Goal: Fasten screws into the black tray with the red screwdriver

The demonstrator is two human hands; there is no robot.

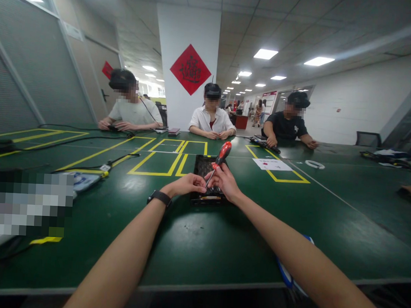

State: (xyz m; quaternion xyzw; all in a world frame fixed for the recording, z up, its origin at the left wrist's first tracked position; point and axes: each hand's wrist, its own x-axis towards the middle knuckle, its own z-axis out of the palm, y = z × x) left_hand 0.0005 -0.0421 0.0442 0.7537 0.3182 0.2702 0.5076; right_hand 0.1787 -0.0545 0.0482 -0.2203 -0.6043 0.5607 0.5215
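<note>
The right hand grasps a screwdriver where handle meets shaft, the red-and-black grip tilted up above the fingers; the left hand has its fingertips drawn together beside the shaft's lower end, though whether they pinch anything I cannot tell; the tool looks light and stiff, its shaft probably slick, so the thick handle seems the surest place to hold; just beneath both hands, on the green tabletop, sits a black case, likely rigid, best steadied by its edges; dark, small pieces show inside, too blurred to name; a white sheet lies farther right.
</note>
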